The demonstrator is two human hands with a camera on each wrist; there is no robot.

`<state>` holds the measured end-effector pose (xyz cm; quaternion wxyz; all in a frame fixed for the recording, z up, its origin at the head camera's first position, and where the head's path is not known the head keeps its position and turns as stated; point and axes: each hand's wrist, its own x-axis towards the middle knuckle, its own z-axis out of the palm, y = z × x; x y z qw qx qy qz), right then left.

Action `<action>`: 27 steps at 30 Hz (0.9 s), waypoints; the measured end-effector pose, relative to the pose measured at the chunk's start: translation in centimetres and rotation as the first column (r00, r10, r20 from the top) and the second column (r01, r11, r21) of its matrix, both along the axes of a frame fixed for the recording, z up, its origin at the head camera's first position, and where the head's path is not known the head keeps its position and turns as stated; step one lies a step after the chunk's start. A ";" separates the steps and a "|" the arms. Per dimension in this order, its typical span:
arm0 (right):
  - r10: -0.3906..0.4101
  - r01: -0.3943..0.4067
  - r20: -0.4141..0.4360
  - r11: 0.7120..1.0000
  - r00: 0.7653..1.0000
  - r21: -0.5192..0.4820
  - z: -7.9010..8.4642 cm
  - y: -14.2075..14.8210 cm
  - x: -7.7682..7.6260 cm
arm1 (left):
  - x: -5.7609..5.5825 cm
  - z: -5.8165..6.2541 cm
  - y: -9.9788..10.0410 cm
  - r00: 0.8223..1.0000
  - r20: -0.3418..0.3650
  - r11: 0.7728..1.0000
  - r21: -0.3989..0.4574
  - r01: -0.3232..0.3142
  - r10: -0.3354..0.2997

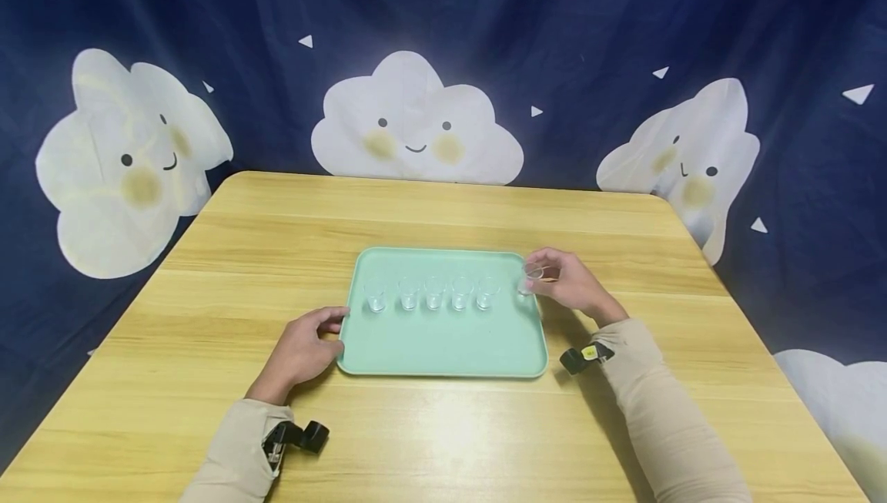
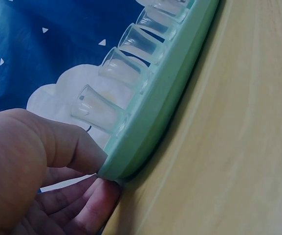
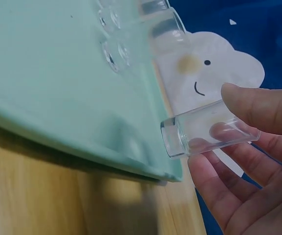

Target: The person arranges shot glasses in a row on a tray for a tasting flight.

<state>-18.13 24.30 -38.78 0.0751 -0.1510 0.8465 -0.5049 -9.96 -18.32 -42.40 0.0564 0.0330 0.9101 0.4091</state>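
A pale green tray lies on the table, bearing several small clear shot glasses in a row. At its left edge my left hand grips the rim; the left wrist view shows thumb and fingers meeting the tray near a corner. Over the tray's right edge, my right hand holds another clear shot glass between thumb and fingers. That glass is lifted off the tray in the right wrist view, its thick base towards the tray. Its far side is partly hidden by the fingers in the head view.
The wooden table extends around the tray on every side. Behind it hangs a dark blue curtain printed with white smiling clouds. Each wrist wears a small black camera over a beige sleeve.
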 end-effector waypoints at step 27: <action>0.060 -0.060 0.003 0.998 0.998 0.017 -0.8 -1.9 0.7 | 0.1 0.2 0.0 1.000 0.004 1.000 -0.010 0.005 -0.005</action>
